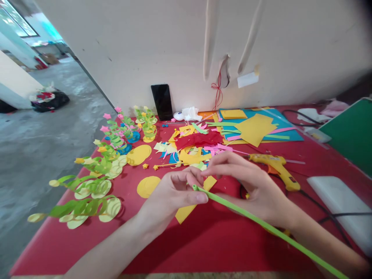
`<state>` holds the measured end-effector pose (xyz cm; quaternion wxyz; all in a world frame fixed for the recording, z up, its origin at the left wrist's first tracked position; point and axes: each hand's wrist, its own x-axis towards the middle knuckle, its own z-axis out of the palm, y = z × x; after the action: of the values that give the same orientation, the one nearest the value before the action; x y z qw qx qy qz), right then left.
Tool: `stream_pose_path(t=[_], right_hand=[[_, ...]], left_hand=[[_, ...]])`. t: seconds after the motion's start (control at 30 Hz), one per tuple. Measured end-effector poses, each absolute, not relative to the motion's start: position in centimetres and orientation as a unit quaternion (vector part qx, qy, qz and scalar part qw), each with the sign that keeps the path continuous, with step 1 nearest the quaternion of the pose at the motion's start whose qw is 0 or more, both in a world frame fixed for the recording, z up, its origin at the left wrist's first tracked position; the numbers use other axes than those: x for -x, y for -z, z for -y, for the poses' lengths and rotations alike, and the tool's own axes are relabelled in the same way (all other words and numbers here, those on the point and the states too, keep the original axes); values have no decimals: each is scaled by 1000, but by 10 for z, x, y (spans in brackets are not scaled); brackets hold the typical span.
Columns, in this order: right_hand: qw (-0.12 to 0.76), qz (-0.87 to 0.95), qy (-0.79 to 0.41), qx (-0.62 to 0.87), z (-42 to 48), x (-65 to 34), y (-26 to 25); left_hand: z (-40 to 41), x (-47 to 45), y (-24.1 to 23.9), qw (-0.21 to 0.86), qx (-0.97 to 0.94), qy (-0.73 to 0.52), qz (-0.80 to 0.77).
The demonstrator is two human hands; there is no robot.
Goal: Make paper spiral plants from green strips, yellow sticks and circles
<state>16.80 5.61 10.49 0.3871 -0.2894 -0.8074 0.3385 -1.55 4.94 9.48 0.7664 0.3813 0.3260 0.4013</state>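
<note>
Near the front of the red table, my left hand (170,193) pinches the end of a long light-green paper strip (270,226) between thumb and fingers. That end is curled into a small tight roll. From there the strip runs down to the lower right, across the front of my right hand (252,182). My right hand's bent fingers reach over to my left fingertips, with a gap between them and its thumb. Beneath my hands lies a yellow paper piece (186,212). Yellow paper circles (148,186) rest just left of my left hand.
Green paper spirals on round bases (109,209) line the table's left side. Paper scraps (197,155) cover the middle. To the right are a yellow glue gun (276,164), black cables (316,203) and a white box (340,193). A phone (162,102) leans on the wall.
</note>
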Motion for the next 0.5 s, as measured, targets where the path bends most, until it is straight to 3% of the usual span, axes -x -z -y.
stream_pose_path(t=[0.27, 0.5], right_hand=[[413, 847, -193, 274, -50, -158, -98], [449, 819, -181, 309, -50, -156, -107]], left_hand=[[-43, 8, -86, 799, -337, -383, -319], [-41, 8, -87, 794, -350, -410, -281]])
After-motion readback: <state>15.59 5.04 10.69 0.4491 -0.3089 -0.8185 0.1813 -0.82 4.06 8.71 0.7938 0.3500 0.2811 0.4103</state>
